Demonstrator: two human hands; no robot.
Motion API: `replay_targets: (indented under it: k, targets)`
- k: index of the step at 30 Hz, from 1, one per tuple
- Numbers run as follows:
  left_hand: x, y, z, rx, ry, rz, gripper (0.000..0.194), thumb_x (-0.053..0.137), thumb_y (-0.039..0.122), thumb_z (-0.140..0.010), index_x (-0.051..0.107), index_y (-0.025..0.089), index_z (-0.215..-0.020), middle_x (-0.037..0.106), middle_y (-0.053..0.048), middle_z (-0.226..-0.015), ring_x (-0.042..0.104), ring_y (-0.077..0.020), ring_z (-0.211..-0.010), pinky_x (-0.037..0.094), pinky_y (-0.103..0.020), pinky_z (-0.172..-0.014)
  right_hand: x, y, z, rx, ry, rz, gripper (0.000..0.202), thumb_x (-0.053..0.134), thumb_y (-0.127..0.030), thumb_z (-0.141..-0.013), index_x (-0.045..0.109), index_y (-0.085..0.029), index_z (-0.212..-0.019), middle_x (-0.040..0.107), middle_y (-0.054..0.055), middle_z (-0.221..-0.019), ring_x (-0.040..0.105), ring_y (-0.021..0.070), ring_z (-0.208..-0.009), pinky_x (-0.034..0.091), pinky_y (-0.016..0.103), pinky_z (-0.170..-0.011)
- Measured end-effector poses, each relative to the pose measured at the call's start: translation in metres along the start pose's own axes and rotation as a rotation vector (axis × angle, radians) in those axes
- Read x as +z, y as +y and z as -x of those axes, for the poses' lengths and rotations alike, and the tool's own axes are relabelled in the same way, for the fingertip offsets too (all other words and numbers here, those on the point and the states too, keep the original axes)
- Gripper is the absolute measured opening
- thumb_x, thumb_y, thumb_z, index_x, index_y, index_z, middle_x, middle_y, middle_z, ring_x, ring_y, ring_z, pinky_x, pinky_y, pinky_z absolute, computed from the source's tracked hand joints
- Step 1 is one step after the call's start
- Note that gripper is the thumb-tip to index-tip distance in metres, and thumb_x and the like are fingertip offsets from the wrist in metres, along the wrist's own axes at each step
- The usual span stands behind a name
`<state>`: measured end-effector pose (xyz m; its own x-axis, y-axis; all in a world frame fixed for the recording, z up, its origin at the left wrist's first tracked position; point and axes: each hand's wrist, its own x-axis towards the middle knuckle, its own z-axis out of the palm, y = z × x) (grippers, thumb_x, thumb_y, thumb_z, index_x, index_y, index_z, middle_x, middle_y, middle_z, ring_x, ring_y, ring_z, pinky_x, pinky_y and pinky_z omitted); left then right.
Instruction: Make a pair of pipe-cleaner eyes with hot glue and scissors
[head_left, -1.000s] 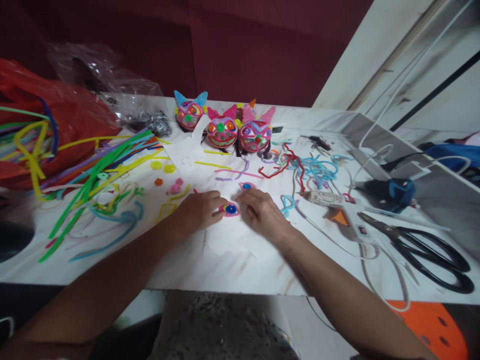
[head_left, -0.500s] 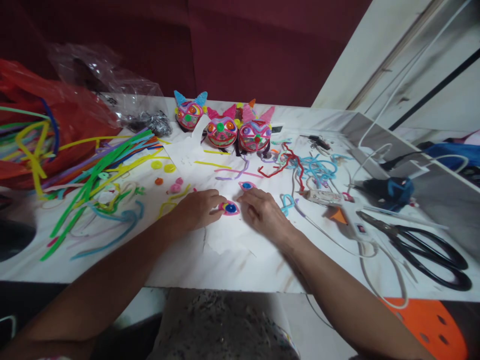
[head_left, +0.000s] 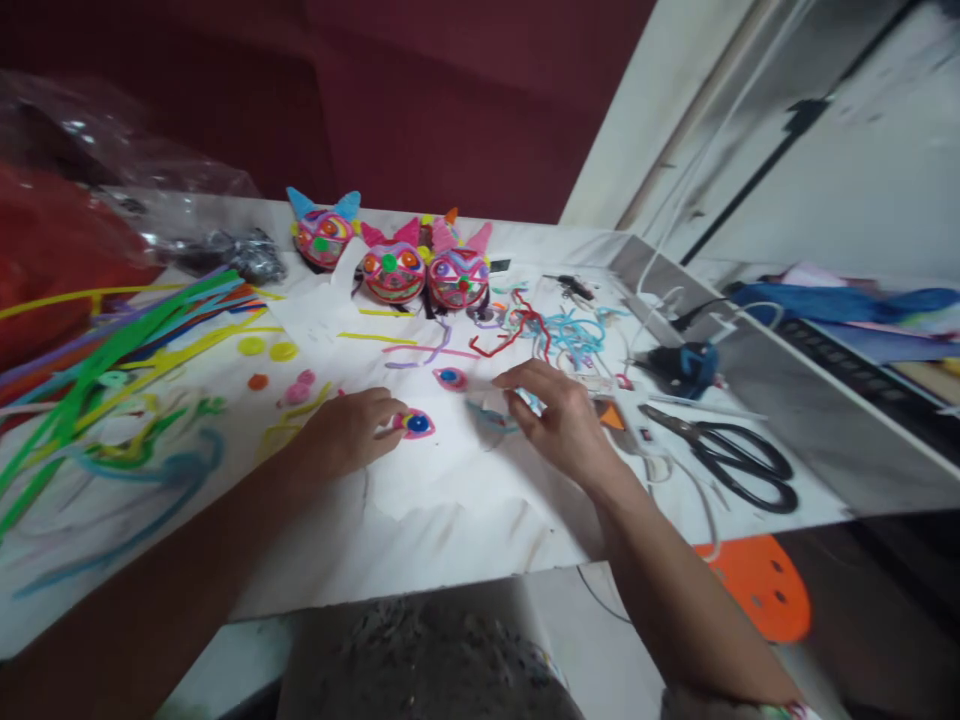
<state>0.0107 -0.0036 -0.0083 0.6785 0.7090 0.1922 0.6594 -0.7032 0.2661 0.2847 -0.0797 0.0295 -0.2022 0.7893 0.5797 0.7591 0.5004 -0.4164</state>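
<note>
Just off the left hand (head_left: 346,437) fingertips (touching) lies the pink-and-blue coil (head_left: 416,424).

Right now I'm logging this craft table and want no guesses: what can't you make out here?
Head view only:
- Right hand: motion-blurred, so whether its fingers grip the light blue pipe cleaner is unclear.
- Pink eye piece: partly covered by the left hand.
- Pipe cleaner pile: cut off at the left edge, blurred.
</note>
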Motion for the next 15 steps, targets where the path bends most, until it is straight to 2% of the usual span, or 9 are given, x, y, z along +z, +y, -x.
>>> replay_targets:
  k: [3,7,9,11,15]
  targets:
    - [0.001,-0.005,-0.002,0.015,0.014,0.019,0.022,0.058,0.027,-0.085,0.073,0.022,-0.099,0.065,0.000,-0.079,0.059,-0.0127,-0.066,0.043,-0.022,-0.060,-0.037,0.018,0.018,0.123,0.033,0.109,0.017,0.054,-0.013,-0.088,0.069,-0.020,-0.089,0.069,0.004,-0.081,0.066,0.0179,-0.074,0.051,0.029,-0.070]
    - [0.000,-0.005,-0.003,0.021,0.000,0.015,0.024,0.055,0.028,-0.086,0.073,0.021,-0.101,0.067,-0.002,-0.082,0.061,-0.0145,-0.068,0.044,-0.025,-0.061,-0.073,0.047,0.052,0.270,-0.109,0.336,0.017,0.054,-0.015,-0.086,0.070,-0.019,-0.084,0.069,0.008,-0.084,0.066,0.0210,-0.075,0.050,0.032,-0.069]
    - [0.000,-0.004,-0.002,0.013,0.006,0.001,0.025,0.055,0.028,-0.086,0.074,0.021,-0.101,0.068,-0.003,-0.083,0.063,-0.0158,-0.071,0.045,-0.026,-0.062,-0.084,0.059,0.067,0.325,-0.172,0.393,0.018,0.054,-0.018,-0.087,0.072,-0.019,-0.086,0.071,0.009,-0.090,0.067,0.0230,-0.080,0.051,0.034,-0.073]
    - [0.000,-0.003,-0.002,0.009,0.010,-0.010,0.025,0.054,0.027,-0.086,0.074,0.021,-0.101,0.068,-0.003,-0.085,0.065,-0.0169,-0.075,0.045,-0.026,-0.064,-0.090,0.069,0.075,0.360,-0.152,0.444,0.020,0.054,-0.020,-0.087,0.073,-0.019,-0.092,0.072,0.010,-0.095,0.068,0.0243,-0.084,0.052,0.036,-0.076]
    - [0.002,-0.005,-0.002,0.014,0.015,-0.015,0.026,0.055,0.026,-0.086,0.073,0.021,-0.104,0.069,-0.003,-0.085,0.065,-0.0169,-0.075,0.045,-0.026,-0.064,-0.095,0.081,0.069,0.358,-0.100,0.481,0.028,0.052,-0.018,-0.084,0.073,-0.017,-0.102,0.072,0.013,-0.107,0.068,0.0273,-0.098,0.053,0.039,-0.085]
